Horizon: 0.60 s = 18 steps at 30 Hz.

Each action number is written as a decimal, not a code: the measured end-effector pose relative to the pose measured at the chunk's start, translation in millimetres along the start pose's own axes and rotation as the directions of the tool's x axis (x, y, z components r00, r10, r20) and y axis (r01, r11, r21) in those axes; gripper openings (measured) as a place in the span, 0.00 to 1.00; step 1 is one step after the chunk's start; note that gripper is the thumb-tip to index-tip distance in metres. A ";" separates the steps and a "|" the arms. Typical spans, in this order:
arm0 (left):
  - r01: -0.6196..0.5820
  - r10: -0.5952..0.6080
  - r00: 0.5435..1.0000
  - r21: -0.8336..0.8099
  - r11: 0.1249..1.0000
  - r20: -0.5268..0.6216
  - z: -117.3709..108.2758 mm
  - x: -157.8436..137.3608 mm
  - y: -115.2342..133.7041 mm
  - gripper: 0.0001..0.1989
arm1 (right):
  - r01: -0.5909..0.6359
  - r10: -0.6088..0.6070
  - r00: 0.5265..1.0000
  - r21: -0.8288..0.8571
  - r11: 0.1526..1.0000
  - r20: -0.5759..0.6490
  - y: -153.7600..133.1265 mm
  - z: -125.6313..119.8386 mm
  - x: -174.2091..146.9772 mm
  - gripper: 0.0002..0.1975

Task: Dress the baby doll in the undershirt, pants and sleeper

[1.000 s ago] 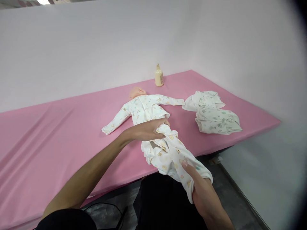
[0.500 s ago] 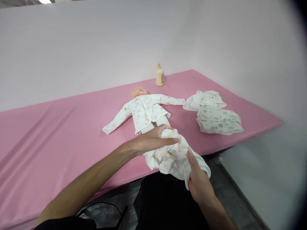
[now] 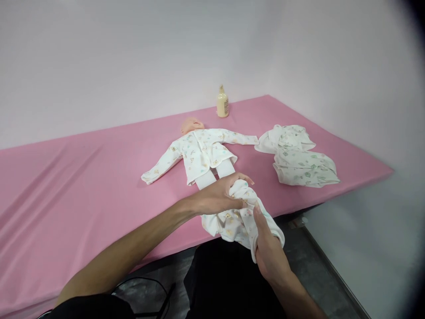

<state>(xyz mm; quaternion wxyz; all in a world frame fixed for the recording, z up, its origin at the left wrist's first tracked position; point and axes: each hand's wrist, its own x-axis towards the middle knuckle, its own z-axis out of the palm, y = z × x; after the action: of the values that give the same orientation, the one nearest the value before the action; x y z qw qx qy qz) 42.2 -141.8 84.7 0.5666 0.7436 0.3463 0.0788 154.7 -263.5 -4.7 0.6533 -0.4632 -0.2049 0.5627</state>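
Bunched between both hands are white printed baby pants (image 3: 232, 226), held over the table's front edge. My left hand (image 3: 224, 195) grips the cloth from the left, its thumb on top and fingers curved round the far side. At the waistband end, my right hand (image 3: 267, 243) has its fingers inside the opening and its thumb pressed on the outside. Just beyond lies a baby doll (image 3: 191, 126) on its back, wearing a white printed jacket (image 3: 199, 153) with the sleeves spread. Its white legs (image 3: 225, 168) show below the hem; their lower ends are hidden behind my left hand and the pants.
A pink sheet (image 3: 99, 177) covers the table. A pale yellow pump bottle (image 3: 222, 104) stands near the back wall. To the right lie crumpled white clothes with a green print (image 3: 303, 166). Walls border the table behind and on the right.
My right hand has shifted slightly left, bringing the waistband end closer to my left hand. My left hand has slid a little right along the bunched cloth, and its fingers extend further.
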 end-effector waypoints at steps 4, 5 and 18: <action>0.022 -0.024 0.999 -0.076 0.997 -0.027 -3.1 -1.0 -5.3 0.27 | -0.035 0.039 0.998 -0.070 0.997 0.054 -5.7 -9.0 -6.2 0.27; 0.035 -0.039 0.999 -0.113 0.993 -0.033 -3.3 -1.3 -7.3 0.27 | -0.035 0.044 0.995 -0.101 0.994 0.086 -8.8 -11.4 -8.1 0.26; 0.097 -0.144 0.980 -0.299 0.949 -0.139 6.1 2.1 -15.5 0.21 | 0.215 -0.121 0.970 -0.511 0.832 0.211 -23.5 -27.1 -30.2 0.28</action>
<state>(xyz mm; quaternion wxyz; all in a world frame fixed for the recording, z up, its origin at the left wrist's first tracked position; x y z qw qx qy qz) 40.3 -143.5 68.1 0.6442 0.6208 0.4198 0.1530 180.4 -300.1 9.4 0.5272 -0.5556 -0.4472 0.4619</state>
